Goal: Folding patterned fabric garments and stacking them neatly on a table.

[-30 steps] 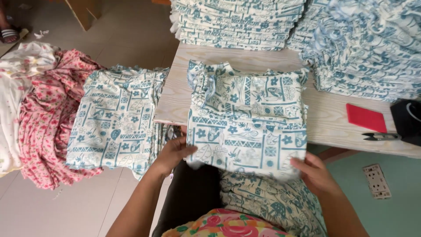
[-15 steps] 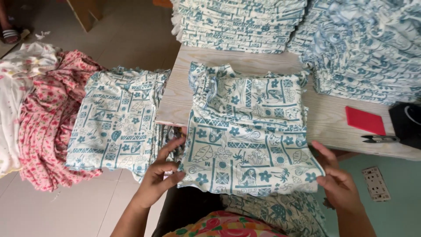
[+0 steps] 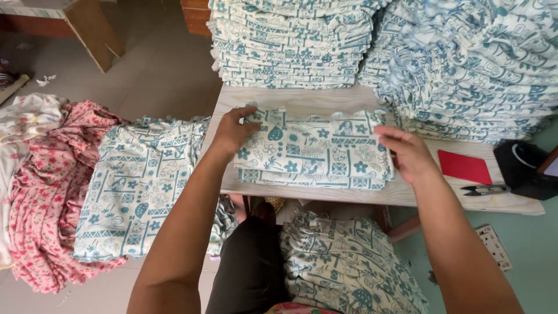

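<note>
- Under both hands, on the pale wooden table [image 3: 302, 100], lies a folded garment [image 3: 314, 151] in cream cloth with a teal print — a flat rectangle near the table's front edge.
- Left hand [image 3: 233, 131]: fingers curled over the garment's far left corner, thumb side on top; it appears to pinch the cloth there, though the underside of the grip is hidden.
- Right hand [image 3: 410, 154]: fingers loosely spread, half open, resting on the right edge of the fold; whether it grips or only presses, I cannot tell.
- Risk 1: the fold's near edge sits close to the table lip. A pull toward the body could drag it off onto the loose printed pile [image 3: 349, 261] below the right forearm.
- Risk 2: uneven pull — left pinching, right only pressing — may skew the layers and open the fold.
- Risk 3: just right of the right hand lie a red card [image 3: 465, 167] and small snips [image 3: 485, 189]; a wide sweep could knock them or snag cloth.
- Risk 4: beyond the fingertips, the tall folded stack [image 3: 290, 43] and a looser heap [image 3: 476, 70] stand close; a push forward could nudge them.
</note>
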